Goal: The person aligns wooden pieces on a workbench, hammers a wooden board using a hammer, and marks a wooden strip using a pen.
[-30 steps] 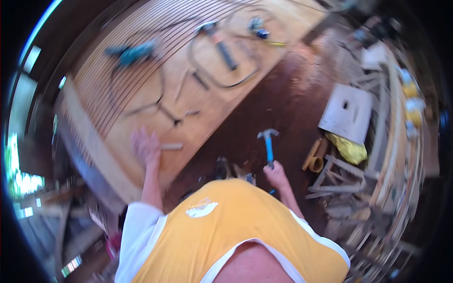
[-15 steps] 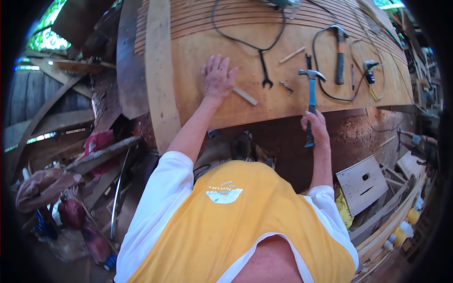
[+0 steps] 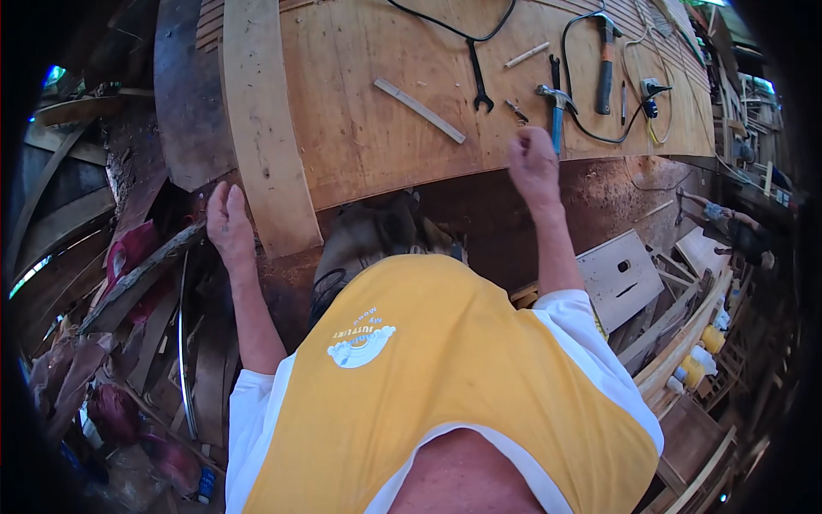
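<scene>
My right hand (image 3: 535, 167) is at the front edge of the plywood-topped bench (image 3: 360, 163), fingers curled, left of a blue-handled claw hammer (image 3: 557, 128). The hammer's lower handle is out of sight; I cannot see what, if anything, the fingers hold. My left hand (image 3: 229, 227) is off the bench's left side, fingers stretched, beside a long pale board (image 3: 265, 137). On the bench lie a narrow wood strip (image 3: 419, 110), an open-ended wrench (image 3: 479, 77), a small metal bit (image 3: 516, 110) and a short wooden stick (image 3: 527, 55).
A second hammer (image 3: 606, 73) lies right of the first, among black cable loops. A yellow-and-black tool (image 3: 652, 110) sits farther right. Scrap wood and cloth crowd the left. A slotted panel (image 3: 621, 278) leans at right, and a person (image 3: 741, 227) stands beyond.
My left hand has lifted off the bench and wood strip and moved left past the pale board. My right hand has shifted left from the hammer's grip. The view has shifted.
</scene>
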`<state>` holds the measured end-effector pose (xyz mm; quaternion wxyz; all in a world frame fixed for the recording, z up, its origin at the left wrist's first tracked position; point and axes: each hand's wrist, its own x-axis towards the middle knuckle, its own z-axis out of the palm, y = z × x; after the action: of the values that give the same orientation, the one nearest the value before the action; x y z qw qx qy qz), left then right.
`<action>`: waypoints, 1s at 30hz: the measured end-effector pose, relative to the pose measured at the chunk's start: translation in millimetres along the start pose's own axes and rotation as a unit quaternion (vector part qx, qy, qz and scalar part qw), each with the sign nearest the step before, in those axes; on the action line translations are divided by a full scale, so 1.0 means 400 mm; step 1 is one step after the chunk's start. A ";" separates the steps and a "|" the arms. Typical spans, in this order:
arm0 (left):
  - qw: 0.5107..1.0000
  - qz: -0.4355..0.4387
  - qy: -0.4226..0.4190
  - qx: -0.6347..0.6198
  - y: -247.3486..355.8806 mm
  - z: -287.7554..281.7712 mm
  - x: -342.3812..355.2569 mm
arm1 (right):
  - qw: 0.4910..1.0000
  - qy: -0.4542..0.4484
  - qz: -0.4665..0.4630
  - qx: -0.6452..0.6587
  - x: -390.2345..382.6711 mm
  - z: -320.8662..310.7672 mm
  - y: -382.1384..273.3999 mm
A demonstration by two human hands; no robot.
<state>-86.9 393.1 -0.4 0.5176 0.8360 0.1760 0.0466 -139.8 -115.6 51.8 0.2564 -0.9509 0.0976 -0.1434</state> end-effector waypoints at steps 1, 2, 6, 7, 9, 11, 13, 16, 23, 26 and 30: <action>0.998 -0.043 -0.028 -0.027 -0.018 -0.003 -0.007 | 0.999 -0.020 -0.006 0.031 0.002 0.047 -0.031; 0.998 -0.045 -0.028 -0.030 -0.011 0.007 -0.017 | 0.999 -0.032 -0.023 0.020 0.012 0.086 -0.065; 0.995 -0.004 -0.040 0.094 0.023 0.030 -0.067 | 0.994 -0.070 -0.078 -0.042 0.034 0.187 -0.149; 0.997 -0.019 -0.044 0.062 0.024 0.038 -0.070 | 0.992 -0.074 -0.078 -0.064 0.035 0.197 -0.158; 0.998 -0.037 -0.042 0.036 0.036 0.035 -0.073 | 0.989 -0.095 -0.079 -0.079 0.040 0.212 -0.168; 0.997 -0.038 -0.064 0.022 0.049 0.030 -0.077 | 0.985 -0.127 -0.071 -0.097 0.053 0.223 -0.163; 0.997 -0.023 -0.032 0.068 0.006 0.023 -0.087 | 0.979 -0.151 -0.107 -0.082 0.067 0.219 -0.174; 0.993 -0.018 -0.016 0.119 -0.017 -0.003 -0.120 | 0.966 -0.209 -0.150 -0.026 0.066 0.211 -0.211; 0.991 -0.083 -0.082 0.067 -0.015 -0.017 -0.181 | 0.908 -0.302 -0.289 0.023 0.076 0.227 -0.287; 0.993 -0.082 -0.066 0.048 -0.001 -0.001 -0.191 | 0.901 -0.319 -0.294 0.015 0.064 0.218 -0.293; 0.996 -0.014 -0.067 0.052 0.032 -0.012 -0.195 | 0.914 -0.298 -0.275 -0.003 0.055 0.207 -0.268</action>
<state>-157.8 365.3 21.0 0.4845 0.8607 0.1546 -0.0257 -80.4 7.8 43.6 0.2213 -0.9394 -0.2487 0.0824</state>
